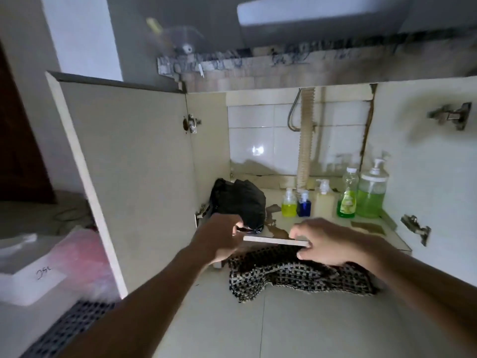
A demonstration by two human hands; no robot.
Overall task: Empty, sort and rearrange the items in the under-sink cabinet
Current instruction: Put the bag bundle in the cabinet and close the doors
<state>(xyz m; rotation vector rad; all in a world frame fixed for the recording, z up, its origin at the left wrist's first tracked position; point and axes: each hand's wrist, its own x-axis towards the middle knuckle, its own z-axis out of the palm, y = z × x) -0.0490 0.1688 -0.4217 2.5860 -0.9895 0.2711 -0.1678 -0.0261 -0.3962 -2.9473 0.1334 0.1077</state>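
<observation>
**Open cabinet, board held at its front**

Under the sink, a cabinet [271, 223] is seen with doors open. A flat board [276, 241] is pinched at its ends by the left hand [219, 239] and right hand [322, 241], fingers closed on it, above a checked cloth [296, 277]. A black bag [237, 200] and five bottles [335, 197] are kept inside.

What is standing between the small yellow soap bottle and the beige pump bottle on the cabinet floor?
In the head view, one small blue pump bottle stands between the yellow soap bottle and the beige pump bottle.
</observation>
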